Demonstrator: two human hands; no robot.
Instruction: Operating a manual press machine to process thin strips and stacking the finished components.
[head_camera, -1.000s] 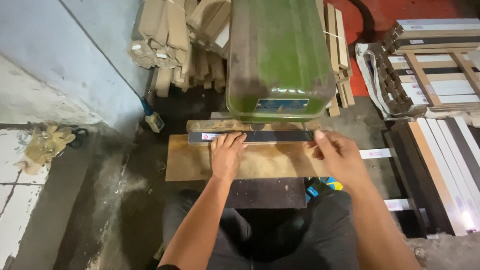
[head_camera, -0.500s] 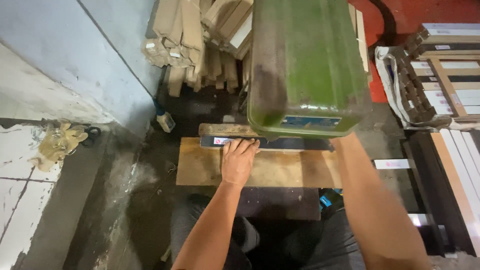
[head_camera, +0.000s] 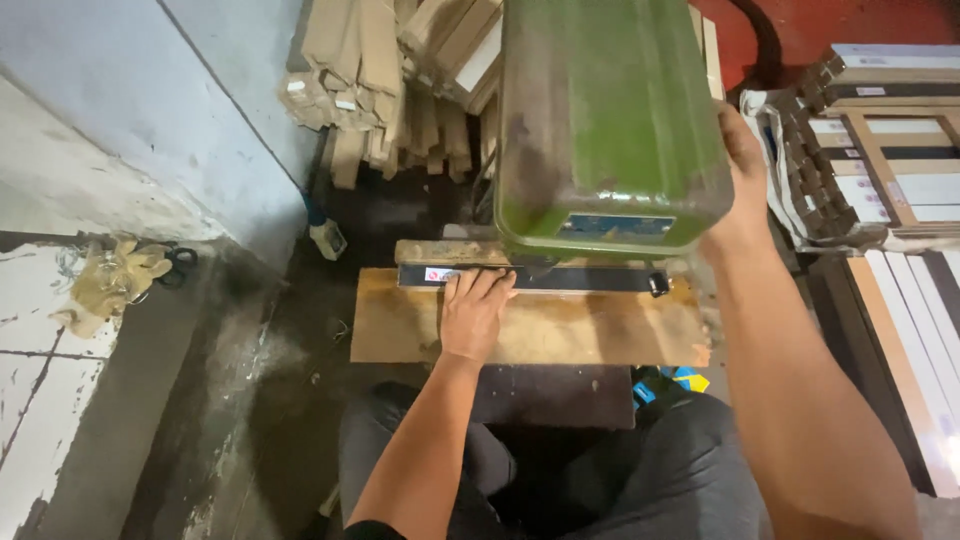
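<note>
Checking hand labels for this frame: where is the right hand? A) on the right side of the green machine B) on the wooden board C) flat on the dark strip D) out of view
A: the right hand rests against the right side of the green machine, while the left hand presses on the dark strip lying along the wooden board.

Left hand (head_camera: 472, 312) flat, palm down, fingers together pointing to 12 o'clock, forearm running back toward 7. Right hand (head_camera: 742, 165) raised toward 1 o'clock, fingers hidden, grip unclear; forearm extends down to 5.
</note>
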